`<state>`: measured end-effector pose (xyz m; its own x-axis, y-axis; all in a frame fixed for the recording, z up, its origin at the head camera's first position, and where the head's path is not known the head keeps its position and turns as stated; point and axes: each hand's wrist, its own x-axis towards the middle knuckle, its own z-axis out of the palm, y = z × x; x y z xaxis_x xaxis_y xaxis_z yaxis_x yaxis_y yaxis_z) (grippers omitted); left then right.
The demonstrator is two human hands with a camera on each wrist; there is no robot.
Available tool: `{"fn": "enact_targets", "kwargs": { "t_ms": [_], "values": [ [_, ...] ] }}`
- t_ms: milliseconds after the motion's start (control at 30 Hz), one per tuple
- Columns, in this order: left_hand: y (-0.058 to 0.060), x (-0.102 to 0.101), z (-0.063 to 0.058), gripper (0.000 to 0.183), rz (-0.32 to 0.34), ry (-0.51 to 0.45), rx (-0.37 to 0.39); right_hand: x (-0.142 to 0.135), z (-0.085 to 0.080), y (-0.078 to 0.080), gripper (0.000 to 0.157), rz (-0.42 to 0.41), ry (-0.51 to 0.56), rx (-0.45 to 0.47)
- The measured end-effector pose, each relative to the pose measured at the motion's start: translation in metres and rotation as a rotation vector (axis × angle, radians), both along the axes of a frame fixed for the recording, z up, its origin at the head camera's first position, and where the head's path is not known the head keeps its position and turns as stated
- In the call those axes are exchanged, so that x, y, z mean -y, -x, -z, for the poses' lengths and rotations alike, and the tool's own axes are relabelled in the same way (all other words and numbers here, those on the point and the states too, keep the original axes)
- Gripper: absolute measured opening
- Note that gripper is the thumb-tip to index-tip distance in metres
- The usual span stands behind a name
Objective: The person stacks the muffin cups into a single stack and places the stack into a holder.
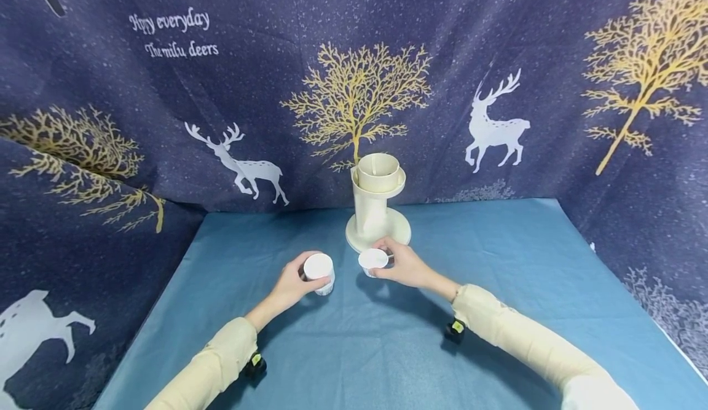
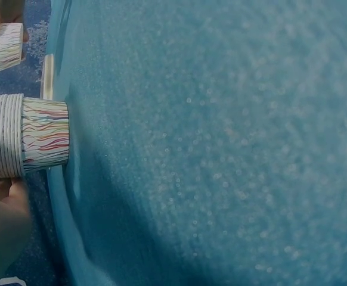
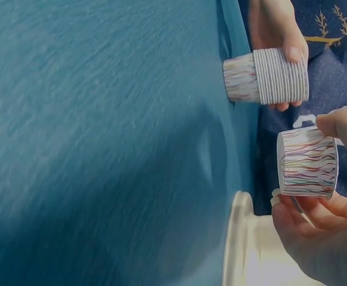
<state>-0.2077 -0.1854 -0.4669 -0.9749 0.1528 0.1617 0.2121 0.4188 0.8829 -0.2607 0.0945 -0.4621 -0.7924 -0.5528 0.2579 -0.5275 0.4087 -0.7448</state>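
Observation:
My left hand (image 1: 293, 282) grips a nested stack of white paper cups (image 1: 319, 268), held upright, thumb on the near side. The left wrist view shows the cup stack (image 2: 45, 132) from the side, with several stacked rims and wavy coloured lines on the end cup. To its right, my right hand (image 1: 406, 265) pinches one short paper cup (image 1: 373, 261) between thumb and fingers. The same wavy lines cover this single cup (image 3: 308, 163) in the right wrist view. Both hands are over the blue-covered table, with the cups apart from each other.
Just behind the right hand stands a cream holder (image 1: 369, 210) with a round base and an upright column. A cream cylinder (image 1: 378, 173) sits in its top ring. Blue cloth (image 1: 354, 348) covers the table, and a dark patterned curtain (image 1: 243, 90) hangs behind it.

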Motion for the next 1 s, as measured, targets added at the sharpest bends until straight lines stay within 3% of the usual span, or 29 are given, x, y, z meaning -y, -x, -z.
{"fn": "enact_targets", "kwargs": {
  "t_ms": [67,200,667,800,1000],
  "values": [
    [0.001,0.001,0.001,0.055,-0.002,0.007,-0.006,0.004,0.001,0.000,0.046,-0.007,0.008,0.008],
    [0.010,0.006,0.019,0.057,-0.012,-0.009,-0.013,0.012,-0.002,-0.003,0.046,-0.020,0.021,0.029],
    [0.011,0.006,0.021,0.058,-0.007,-0.020,0.001,0.032,-0.011,-0.007,0.042,-0.048,0.042,0.020],
    [0.010,0.003,0.017,0.058,-0.007,-0.016,0.000,0.037,-0.016,-0.008,0.042,-0.064,0.062,0.038],
    [-0.005,-0.002,-0.008,0.054,0.005,0.007,-0.014,0.045,-0.020,-0.009,0.042,-0.078,0.060,0.059]
  ]
}}
